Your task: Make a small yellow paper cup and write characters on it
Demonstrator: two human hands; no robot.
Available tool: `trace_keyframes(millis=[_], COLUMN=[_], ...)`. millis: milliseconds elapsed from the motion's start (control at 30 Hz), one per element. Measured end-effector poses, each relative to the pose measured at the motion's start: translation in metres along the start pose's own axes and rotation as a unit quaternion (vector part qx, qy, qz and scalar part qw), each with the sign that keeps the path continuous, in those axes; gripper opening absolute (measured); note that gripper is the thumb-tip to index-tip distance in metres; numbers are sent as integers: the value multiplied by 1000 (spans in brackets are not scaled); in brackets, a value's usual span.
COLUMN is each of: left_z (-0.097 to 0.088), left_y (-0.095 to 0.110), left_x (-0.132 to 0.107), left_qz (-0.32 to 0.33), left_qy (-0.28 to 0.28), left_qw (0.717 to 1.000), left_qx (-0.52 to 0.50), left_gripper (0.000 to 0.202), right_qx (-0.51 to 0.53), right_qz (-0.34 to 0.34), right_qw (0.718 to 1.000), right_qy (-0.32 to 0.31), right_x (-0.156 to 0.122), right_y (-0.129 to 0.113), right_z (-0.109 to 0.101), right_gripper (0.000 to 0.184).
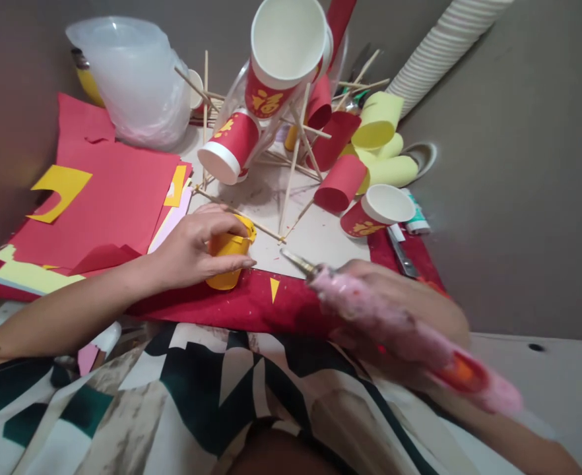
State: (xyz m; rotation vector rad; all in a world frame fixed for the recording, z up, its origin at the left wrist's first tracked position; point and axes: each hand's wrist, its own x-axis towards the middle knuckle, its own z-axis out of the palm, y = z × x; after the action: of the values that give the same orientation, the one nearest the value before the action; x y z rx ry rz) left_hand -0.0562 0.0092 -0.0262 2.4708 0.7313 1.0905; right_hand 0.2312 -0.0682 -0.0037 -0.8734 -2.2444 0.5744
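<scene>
Left hand [185, 247], its grip curved around a yellow paper tube [229, 247] at the counter's [295, 310] near edge, presumably steadying it; right hand [414, 297], grip wrapped about a pink glue gun [360, 303], apparently keeping fingers behind the nozzle [298, 262].

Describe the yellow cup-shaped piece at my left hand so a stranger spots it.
Find the flat white board on the red cloth. At its near edge, the left hand holds a small, yellow, cup-shaped piece. Unlike the red paper cups beyond, it is yellow and in hand.
</scene>
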Motion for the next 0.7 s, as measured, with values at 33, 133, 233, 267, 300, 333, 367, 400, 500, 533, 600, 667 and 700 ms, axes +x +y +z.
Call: trace_keyframes(millis=[33, 133, 233, 267, 300, 333, 367, 400, 500, 533, 600, 667, 700], left_z=[-2, -8, -12, -12, -12, -11, -11, -11, -10, -10, -10, -9, -9], left_y=[0, -1, -4, -5, -6, -7, -7, -7, -7, -7, -7, -7, -7], left_x=[-1, -6, -9, -10, -10, -10, -9, -9, -8, -8, -9, -9, -10], left_qz=[-22, -106, -142, -149, -156, -161, -164, -164, -163, -162, -161, -159, -161], left_qy=[-9, -38, -42, -40, -38, -36, -36, -36, -33, -32, -31, -30, -30], left_qw=[1000, 989, 975, 971, 969, 968, 967, 967, 967, 968, 969, 970, 970], left_qx=[-15, -93, -169, -181, -187, -190, -192, -193, -191, -190, -188, -184, -181], left_gripper=[25, 28, 27, 26, 24, 23, 22, 22, 20, 20, 18, 17, 17], right_qx=[5, -23, -48, -57, -67, -78, -88, -95, -119, -129, -152, -178, -188], right_qz=[-20, -10, -45, -58, -63, -58, -48, -40, -21, -18, -21, -27, -31], right_qw=[1000, 999, 998, 997, 996, 995, 995, 995, 993, 991, 988, 984, 982], right_qy=[-21, -36, -18, -15, -11, -12, -9, -6, 5, 9, 11, 12, 13], right_x=[-1, 3, 11, 13, 15, 16, 17, 17, 16, 16, 17, 18, 18], right_y=[-1, -5, -5, -4, -3, -2, 0, 1, 3, 3, 4, 6, 7], right_z=[1, 8, 18, 21, 24, 26, 28, 29, 31, 32, 34, 36, 37], right_gripper=[13, 5, 13, 15, 15, 15, 15, 15, 16, 17, 19, 19, 20])
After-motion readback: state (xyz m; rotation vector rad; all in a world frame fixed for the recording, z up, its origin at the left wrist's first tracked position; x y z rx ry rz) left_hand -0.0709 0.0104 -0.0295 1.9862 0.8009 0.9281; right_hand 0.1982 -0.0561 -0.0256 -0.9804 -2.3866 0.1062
